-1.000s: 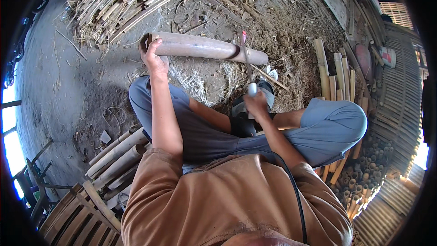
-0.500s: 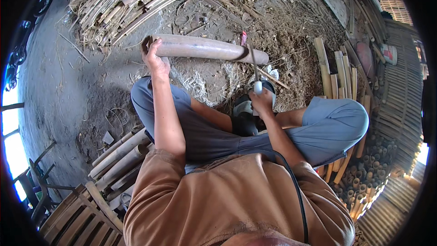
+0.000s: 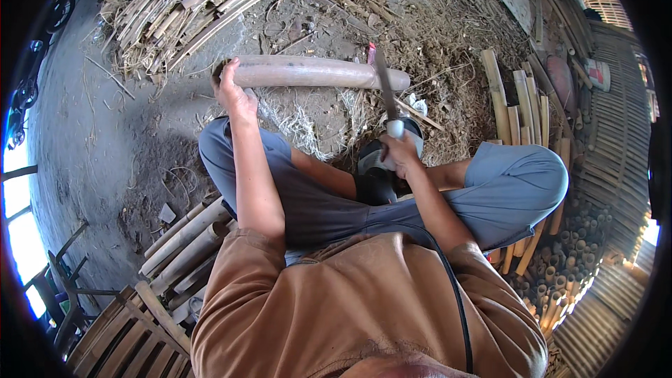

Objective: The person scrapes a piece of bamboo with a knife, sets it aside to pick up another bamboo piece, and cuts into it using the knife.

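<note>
A thick, pale bamboo pole (image 3: 308, 72) lies crosswise in front of my folded legs. My left hand (image 3: 238, 96) is closed round its left end, with the thumb along the near side and some fingers hidden. In my right hand (image 3: 401, 154) is a long-bladed knife (image 3: 387, 91), gripped by its whitish handle. The blade points away from me and crosses the view of the pole close to its right end; whether it touches the bamboo I cannot tell. A small red-pink object (image 3: 372, 52) shows just beyond the pole, beside the blade.
Split bamboo strips (image 3: 210, 0) are heaped at the far left. Shavings (image 3: 448, 84) cover the ground at right, near several upright bamboo pieces (image 3: 496, 94). Cut bamboo tubes (image 3: 560, 266) are stacked at lower right, and more poles (image 3: 189, 238) lie by my left side.
The knife has lifted and turned so its blade shows broader, and the dark shadow on the pole is gone. My right hand has moved slightly. The pole has shifted a little to the left.
</note>
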Available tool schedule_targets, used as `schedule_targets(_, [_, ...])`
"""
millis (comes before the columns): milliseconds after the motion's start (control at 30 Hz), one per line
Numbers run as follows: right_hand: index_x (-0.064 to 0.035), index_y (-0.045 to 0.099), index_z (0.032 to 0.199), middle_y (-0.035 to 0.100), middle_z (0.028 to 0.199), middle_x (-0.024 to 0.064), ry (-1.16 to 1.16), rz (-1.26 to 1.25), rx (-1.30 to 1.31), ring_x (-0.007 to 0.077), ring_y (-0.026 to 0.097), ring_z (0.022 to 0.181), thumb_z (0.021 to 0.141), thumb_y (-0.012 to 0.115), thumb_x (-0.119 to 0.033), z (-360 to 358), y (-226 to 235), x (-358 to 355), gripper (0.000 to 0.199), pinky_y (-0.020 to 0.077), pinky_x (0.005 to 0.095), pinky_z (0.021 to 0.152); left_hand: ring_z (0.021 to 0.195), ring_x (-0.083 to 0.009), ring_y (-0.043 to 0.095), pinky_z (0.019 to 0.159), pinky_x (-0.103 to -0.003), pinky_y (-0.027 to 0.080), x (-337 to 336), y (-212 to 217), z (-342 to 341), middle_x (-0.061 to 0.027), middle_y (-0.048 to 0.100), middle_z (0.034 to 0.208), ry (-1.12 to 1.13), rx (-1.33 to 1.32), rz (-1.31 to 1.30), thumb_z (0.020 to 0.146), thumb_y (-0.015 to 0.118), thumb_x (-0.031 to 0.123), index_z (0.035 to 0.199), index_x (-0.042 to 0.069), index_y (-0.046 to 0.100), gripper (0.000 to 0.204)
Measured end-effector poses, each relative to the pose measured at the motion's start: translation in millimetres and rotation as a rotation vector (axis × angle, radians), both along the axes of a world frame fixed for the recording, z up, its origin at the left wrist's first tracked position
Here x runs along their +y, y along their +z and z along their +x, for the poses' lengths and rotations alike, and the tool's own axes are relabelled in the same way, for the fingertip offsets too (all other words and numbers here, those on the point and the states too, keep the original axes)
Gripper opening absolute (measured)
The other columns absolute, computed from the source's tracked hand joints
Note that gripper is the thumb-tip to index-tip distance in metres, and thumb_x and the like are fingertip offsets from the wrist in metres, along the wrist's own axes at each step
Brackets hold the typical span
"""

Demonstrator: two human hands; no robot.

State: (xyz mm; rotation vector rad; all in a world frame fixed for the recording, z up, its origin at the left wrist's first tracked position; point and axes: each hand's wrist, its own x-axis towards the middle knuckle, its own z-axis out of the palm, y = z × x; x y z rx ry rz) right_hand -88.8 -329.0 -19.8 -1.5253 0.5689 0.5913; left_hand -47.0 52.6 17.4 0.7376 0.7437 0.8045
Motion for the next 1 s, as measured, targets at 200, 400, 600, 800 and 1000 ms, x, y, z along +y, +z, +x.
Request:
schedule_targets(200, [-0.0038,0.055,0.112,0.057,0.068,0.0008,0.369,0.067,0.060,0.0128,0.056,0.047,0.085,0.067,-0.006,2,57,31,0.029,0.0442,0.0293,0.039,0.097,-0.0238,0.057,0.086,-0.043,0.046,15,-16,-1,-0.0074,0.060,0.101,-0.024,0.038,-0.039,0.065,0.077,0.013,0.106,0.007,0.057,0.045])
schedule_targets(400, [-0.0034,0.054,0.088,0.052,0.060,0.0027,-0.113,-0.099,0.010,0.0156,0.053,0.043,0.085,0.064,-0.004,13,-5,-11,0.010,0.0450,0.0326,0.039,0.096,-0.0228,0.056,0.085,-0.042,0.046,13,-23,5,-0.0064,0.059,0.100,-0.079,0.019,-0.035,0.065,0.074,0.012,0.102,0.008,0.058,0.041])
schedule_targets(600, [-0.0027,0.054,0.100,0.054,0.066,0.0031,0.231,-0.146,-0.084,0.0136,0.053,0.045,0.087,0.065,-0.006,4,28,17,0.018,0.0449,0.0317,0.040,0.095,-0.0229,0.057,0.084,-0.041,0.047,16,-19,1,-0.0061,0.059,0.100,-0.070,-0.019,-0.056,0.064,0.073,0.009,0.102,0.008,0.058,0.040])
schedule_targets(800, [-0.0024,0.054,0.100,0.056,0.072,0.0034,0.178,-0.322,-0.222,0.0125,0.056,0.053,0.085,0.067,-0.007,7,-21,-14,0.020,0.0463,0.0300,0.044,0.093,-0.0222,0.059,0.086,-0.040,0.048,16,-33,9,-0.0053,0.060,0.098,-0.104,-0.062,-0.097,0.065,0.071,0.006,0.101,0.007,0.058,0.038])
schedule_targets(1000, [-0.0008,0.055,0.101,0.061,0.079,0.0082,0.139,-0.457,-0.296,0.0192,0.060,0.064,0.083,0.066,-0.014,-2,-10,2,0.025,0.0489,0.0347,0.057,0.094,-0.0214,0.060,0.089,-0.037,0.048,14,-23,3,-0.0054,0.061,0.098,-0.193,-0.212,-0.012,0.066,0.067,0.004,0.107,0.006,0.060,0.041])
